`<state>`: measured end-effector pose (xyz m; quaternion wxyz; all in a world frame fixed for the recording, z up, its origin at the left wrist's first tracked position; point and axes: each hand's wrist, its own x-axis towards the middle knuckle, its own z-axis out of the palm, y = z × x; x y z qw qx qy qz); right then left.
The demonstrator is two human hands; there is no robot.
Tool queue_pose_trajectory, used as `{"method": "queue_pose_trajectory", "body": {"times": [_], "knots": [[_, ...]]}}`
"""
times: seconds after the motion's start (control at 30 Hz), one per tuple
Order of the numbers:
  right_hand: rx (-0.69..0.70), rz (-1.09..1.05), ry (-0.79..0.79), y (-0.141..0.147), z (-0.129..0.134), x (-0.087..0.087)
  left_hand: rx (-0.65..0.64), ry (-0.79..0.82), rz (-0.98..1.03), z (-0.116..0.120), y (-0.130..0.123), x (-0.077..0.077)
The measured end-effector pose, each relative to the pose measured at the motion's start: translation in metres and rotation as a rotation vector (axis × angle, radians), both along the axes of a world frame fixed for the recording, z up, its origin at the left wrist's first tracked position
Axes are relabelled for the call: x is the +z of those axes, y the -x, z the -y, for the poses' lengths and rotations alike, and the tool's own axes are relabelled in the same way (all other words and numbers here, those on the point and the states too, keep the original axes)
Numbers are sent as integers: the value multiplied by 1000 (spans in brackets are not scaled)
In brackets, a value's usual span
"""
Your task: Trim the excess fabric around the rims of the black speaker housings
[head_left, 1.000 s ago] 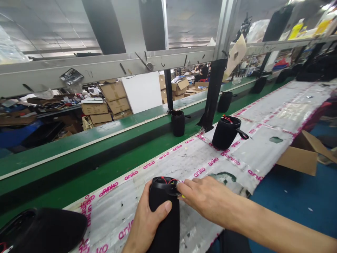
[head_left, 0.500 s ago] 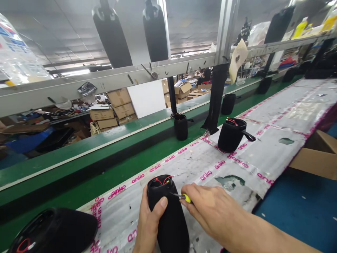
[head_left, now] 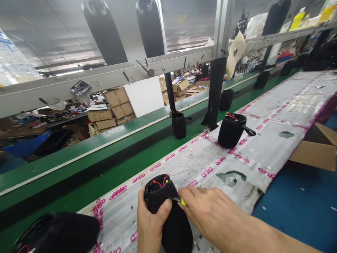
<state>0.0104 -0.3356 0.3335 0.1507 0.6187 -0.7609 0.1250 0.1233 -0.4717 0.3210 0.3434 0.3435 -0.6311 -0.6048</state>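
Note:
A black fabric-covered speaker [head_left: 176,225] stands tilted over the worktop, its open end up with red wires and a small yellow connector inside. My left hand [head_left: 151,219] is wrapped round its upper part, thumb on the near side below the rim. In my right hand [head_left: 202,207] is a yellow-handled tool [head_left: 183,201] with a thin metal tip. That tip meets the fabric just under the rim, close to my left thumb. The tool's exact kind is hidden by my fingers.
Another open speaker [head_left: 231,130] with a strap stands farther up the white-covered worktop [head_left: 200,154]. One more speaker [head_left: 68,230] lies at the lower left. Beyond runs a green conveyor [head_left: 113,168] carrying several speakers. A cardboard box [head_left: 313,151] sits at the right.
My right hand and the tool have shifted slightly left and down along the rim. The speaker's open end has tipped a little towards me. The camera view has moved slightly.

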Motion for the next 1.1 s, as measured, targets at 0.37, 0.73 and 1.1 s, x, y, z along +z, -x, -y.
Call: {"method": "queue_pose_trajectory", "body": {"times": [0.37,0.73,1.1], "knots": [[-117,23,-14,-9,4,-4,152,191,121,-9,2,9],[-91,49,-183,-13,16,27,282,278,196,-8,4,7],[-58,250,121,-11,17,5,132,-88,-5,4,2,4]]}}
